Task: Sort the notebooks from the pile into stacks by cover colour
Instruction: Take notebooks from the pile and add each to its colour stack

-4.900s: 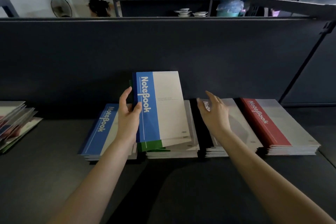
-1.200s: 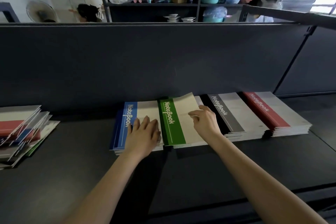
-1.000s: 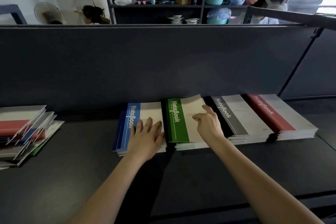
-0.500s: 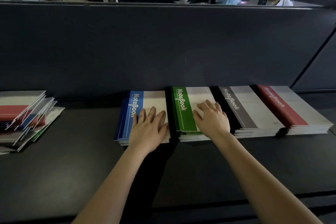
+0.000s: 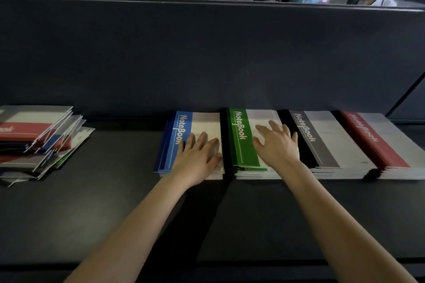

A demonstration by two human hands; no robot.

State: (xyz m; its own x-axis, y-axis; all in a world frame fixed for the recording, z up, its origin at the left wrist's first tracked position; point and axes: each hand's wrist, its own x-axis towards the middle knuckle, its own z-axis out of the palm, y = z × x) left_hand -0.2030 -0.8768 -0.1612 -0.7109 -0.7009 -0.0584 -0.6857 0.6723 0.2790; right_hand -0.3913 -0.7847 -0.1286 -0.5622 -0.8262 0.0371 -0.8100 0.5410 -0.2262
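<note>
Four sorted stacks lie in a row against the dark partition: a blue stack (image 5: 178, 135), a green stack (image 5: 239, 138), a grey and black stack (image 5: 322, 140) and a red stack (image 5: 377, 142). My left hand (image 5: 197, 156) rests flat with straight fingers on the blue stack's top cover. My right hand (image 5: 277, 145) lies flat, fingers spread, on the white part of the green stack's top notebook. An untidy mixed pile (image 5: 34, 140) of red, blue, grey and green notebooks sits at the far left.
The dark table (image 5: 119, 209) stretches toward me, with bare surface between the pile and the blue stack. A tall dark partition (image 5: 207, 53) stands right behind the stacks. Beyond it are shelves with goods, a fan and people.
The blue notebook that my left hand held now lies on the blue stack. My right hand has laid the green cover flat and rests on it. The view has tilted down a little.
</note>
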